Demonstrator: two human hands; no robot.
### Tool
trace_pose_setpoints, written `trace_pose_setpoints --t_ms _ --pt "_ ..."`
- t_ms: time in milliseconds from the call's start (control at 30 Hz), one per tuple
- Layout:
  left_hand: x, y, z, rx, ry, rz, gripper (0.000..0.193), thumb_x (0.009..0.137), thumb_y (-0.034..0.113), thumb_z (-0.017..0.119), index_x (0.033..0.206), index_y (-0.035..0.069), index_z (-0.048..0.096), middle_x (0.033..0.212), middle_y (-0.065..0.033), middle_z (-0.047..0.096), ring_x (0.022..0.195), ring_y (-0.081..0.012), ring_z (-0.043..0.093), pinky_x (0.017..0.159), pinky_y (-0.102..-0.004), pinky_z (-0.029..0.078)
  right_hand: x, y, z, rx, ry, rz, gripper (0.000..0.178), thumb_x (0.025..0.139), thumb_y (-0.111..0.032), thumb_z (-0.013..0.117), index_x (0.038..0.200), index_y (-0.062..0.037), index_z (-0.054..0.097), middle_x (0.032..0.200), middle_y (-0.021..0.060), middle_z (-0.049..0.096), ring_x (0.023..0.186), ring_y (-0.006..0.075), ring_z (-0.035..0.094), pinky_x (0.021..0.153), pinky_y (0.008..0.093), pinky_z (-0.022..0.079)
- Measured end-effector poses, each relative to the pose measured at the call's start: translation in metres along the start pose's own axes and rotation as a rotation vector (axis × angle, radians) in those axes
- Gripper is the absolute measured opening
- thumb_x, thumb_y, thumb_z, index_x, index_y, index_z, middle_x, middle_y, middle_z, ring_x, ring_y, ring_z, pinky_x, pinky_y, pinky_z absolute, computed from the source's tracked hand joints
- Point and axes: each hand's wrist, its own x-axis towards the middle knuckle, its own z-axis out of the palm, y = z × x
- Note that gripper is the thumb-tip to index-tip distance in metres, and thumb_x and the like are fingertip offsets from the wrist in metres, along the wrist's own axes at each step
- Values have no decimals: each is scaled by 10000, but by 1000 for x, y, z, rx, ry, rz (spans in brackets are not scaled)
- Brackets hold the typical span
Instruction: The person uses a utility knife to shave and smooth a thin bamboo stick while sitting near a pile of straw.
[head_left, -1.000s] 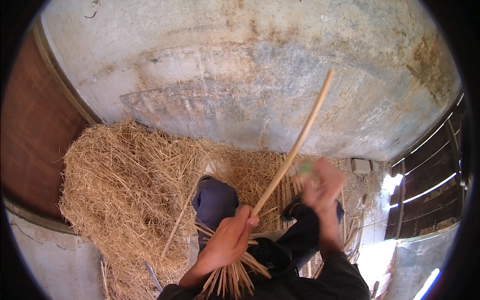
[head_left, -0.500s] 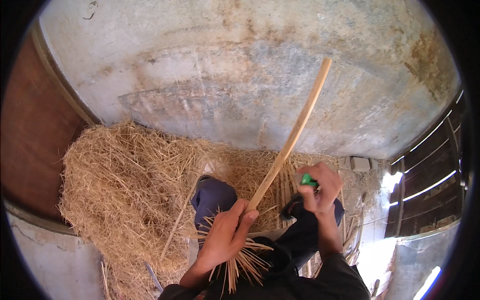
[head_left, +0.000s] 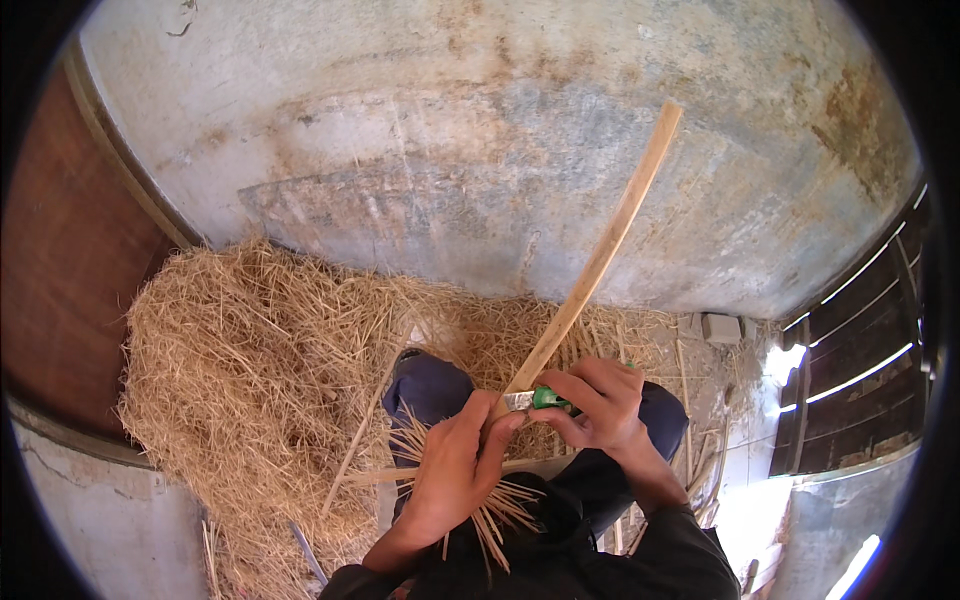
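My left hand (head_left: 452, 468) is closed around the lower part of a long, flat, pale wooden strip (head_left: 602, 265), which slants up and away to the right. Thin split slivers (head_left: 500, 515) fan out below and beside that hand; whether they belong to the strip is hidden by my fingers. In my right hand (head_left: 603, 408) is a knife with a green handle (head_left: 548, 398). Its short metal blade (head_left: 517, 401) lies against the strip just above my left thumb. The two hands are close together over my lap.
A big heap of straw-like shavings (head_left: 250, 370) covers the floor on the left. A stained wall (head_left: 450, 150) rises ahead. Dark slatted boards (head_left: 850, 370) stand at right, near a grey block (head_left: 720, 328). Several sticks (head_left: 710, 460) lie on the right-hand floor.
My right hand has moved left and down, bringing the knife blade against the strip beside my left hand. The strip's far end has shifted slightly up and right.
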Motion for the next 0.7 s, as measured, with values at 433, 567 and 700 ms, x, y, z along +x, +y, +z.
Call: trace_pose_setpoints --t_ms 433,567,700 --pt "-3 0 -3 102 -51 -60 135 1078 91 670 1125 15 569 748 -193 626 673 -445 661 586 -446 481 8 8 -7 -75 125 108 367 775 -339 935 1026 -101 817 713 -2 603 566 170 614 504 321 468" --pt "-3 -2 1 34 7 -34 122 1065 82 678 1103 -5 602 701 -148 602 557 -277 591 558 -374 426 6 2 -7 -46 42 76 375 770 -350 939 1030 -108 819 716 -8 595 551 173 593 500 323 457" --pt "-1 2 2 48 9 -16 120 1066 78 676 1090 -2 590 713 -157 615 562 -269 585 555 -373 425 3 -4 -2 -18 45 46 376 773 -356 940 1040 -118 824 722 -16 590 549 162 588 493 313 447"
